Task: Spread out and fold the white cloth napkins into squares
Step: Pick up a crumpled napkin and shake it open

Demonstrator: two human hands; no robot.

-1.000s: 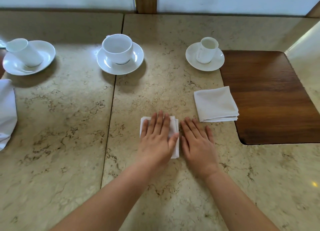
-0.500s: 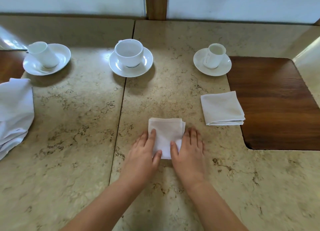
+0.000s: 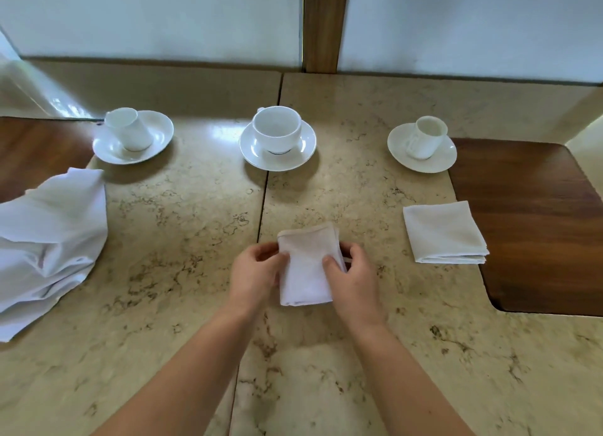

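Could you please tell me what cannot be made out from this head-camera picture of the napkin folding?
- Small folded white cloth napkin: the left hand and right hand cover its side edges, so its layers cannot be counted.
- Crumpled pile of white cloth: cut off by the left edge; number of pieces unclear.
- Small white cup on the right saucer: its contents cannot be told.
- Brown wooden inlay: cut off by the right edge.
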